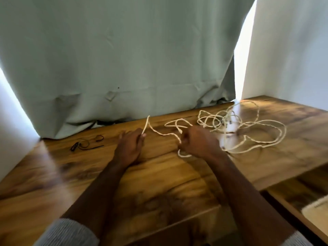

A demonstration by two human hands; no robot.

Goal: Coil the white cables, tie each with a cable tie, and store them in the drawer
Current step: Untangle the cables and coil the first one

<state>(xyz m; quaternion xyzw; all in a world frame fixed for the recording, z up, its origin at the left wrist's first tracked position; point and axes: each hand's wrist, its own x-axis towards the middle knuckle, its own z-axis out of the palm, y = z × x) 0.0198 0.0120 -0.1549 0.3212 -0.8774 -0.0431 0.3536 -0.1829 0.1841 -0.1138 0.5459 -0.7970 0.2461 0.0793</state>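
Cable ties (87, 143) lie left of both hands; left hand (130, 146) and right hand (197, 142) pinch the white cable (159, 133) on the worktop (159, 183).

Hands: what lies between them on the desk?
Head view: a slack run of white cable spans from the left hand to the right hand, over bare wooden desk.

A pale green curtain (124, 59) hangs beyond the hands, meeting the wooden tabletop (88, 174) — bright daylight slips past both its edges.
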